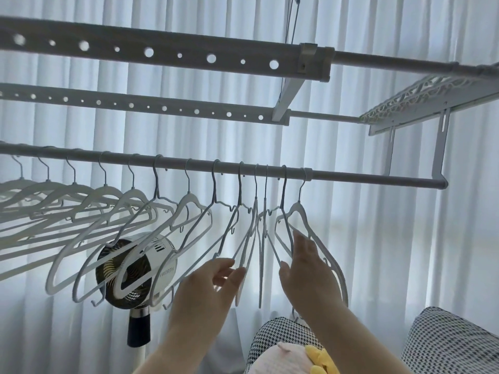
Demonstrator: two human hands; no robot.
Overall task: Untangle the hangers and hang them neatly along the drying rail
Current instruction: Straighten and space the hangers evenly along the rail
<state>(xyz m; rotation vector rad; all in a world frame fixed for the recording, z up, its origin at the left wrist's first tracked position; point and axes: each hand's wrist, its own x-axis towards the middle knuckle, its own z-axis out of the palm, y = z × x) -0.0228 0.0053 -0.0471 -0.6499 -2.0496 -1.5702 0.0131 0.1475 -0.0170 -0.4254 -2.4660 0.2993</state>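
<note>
Several white hangers (129, 211) hang by their hooks along the round drying rail (351, 177). Those on the left are spaced apart; a bunch (256, 228) near the middle hangs close together. My left hand (213, 287) reaches up below that bunch, its fingertips pinching the bottom of one thin hanger. My right hand (307, 265) is raised flat, fingers apart, against the lower arm of the rightmost hanger (305, 220), touching it without a closed grip.
Two perforated bars (167, 52) and a lattice shelf (421, 101) of the ceiling rack run above the rail. A standing fan (135, 268) sits behind the hangers at lower left. White curtains fill the background. Checked cushions (453, 344) and a plush toy (291, 357) lie below right.
</note>
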